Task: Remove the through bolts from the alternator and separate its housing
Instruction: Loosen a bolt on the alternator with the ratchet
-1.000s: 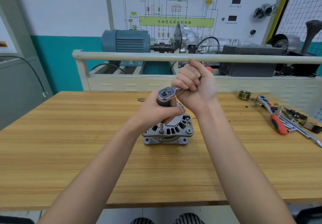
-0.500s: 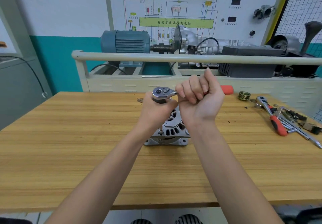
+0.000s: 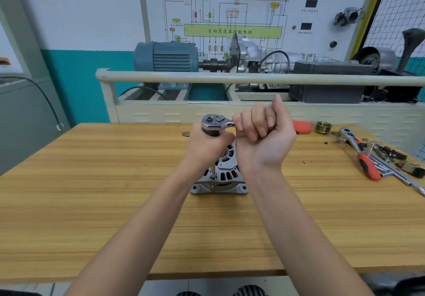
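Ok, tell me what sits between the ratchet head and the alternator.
In the head view, a thin extension bar runs down from the ratchet head to the alternator; the left hand grips its upper part.

The right hand [image 3: 262, 134] hid most of the ratchet [image 3: 216, 122] handle. Both hands covered the alternator [image 3: 224, 176] top; its bolt heads could not be told. At three o'clock, table [image 3: 92, 203] tools [image 3: 386, 160] ran off-frame.

Wooden table [image 3: 115, 203] carries alternator [image 3: 224, 178], spare ratchet [image 3: 361, 155], brass pulley [image 3: 323, 127].
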### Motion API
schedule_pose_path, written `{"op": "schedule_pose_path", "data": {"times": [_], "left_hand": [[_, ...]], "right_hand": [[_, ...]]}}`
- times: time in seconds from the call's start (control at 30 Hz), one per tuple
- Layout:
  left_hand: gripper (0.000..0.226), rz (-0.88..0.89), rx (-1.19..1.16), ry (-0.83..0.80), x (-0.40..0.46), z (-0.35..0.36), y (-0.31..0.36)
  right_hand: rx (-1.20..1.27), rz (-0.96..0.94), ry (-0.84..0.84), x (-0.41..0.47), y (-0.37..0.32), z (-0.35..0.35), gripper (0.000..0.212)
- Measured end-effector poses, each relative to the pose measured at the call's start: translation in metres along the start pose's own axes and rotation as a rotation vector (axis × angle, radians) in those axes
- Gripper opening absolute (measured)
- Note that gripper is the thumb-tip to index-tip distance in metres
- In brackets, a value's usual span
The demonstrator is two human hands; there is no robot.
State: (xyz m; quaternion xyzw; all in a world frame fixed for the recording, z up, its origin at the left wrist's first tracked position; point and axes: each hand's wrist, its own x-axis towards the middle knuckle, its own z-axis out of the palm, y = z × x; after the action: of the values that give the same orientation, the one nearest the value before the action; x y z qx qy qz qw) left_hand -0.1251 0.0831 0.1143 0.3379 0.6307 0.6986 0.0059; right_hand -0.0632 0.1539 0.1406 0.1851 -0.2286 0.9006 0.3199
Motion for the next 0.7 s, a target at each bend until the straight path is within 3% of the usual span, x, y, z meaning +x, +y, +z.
{"op": "schedule_pose_path", "data": {"times": [0.13,0.37,0.47,0.57,0.7], "left_hand": [[0.045,0.016,0.021,0.060,-0.001,0.003,-0.002],[0.034,0.049,0.140,-0.258,-0.002,-0.013,0.002],[0.037,0.050,0.082,-0.315,0.001,-0.012,0.003],[0.038,-0.004,-0.056,-0.228,0.002,-0.008,0.000],[0.030,0.001,-0.040,-0.030,0.000,0.000,0.000]], "right_hand": [[-0.028,-0.069,-0.054,-0.008,0.002,-0.001,0.055],[0.116,0.445,-0.080,0.034,-0.013,-0.003,0.045],[0.181,0.546,-0.054,0.045,-0.012,-0.003,0.048],[0.188,0.438,0.008,0.041,-0.008,-0.003,0.053],[0.066,0.110,0.022,0.015,-0.001,-0.001,0.057]]}}
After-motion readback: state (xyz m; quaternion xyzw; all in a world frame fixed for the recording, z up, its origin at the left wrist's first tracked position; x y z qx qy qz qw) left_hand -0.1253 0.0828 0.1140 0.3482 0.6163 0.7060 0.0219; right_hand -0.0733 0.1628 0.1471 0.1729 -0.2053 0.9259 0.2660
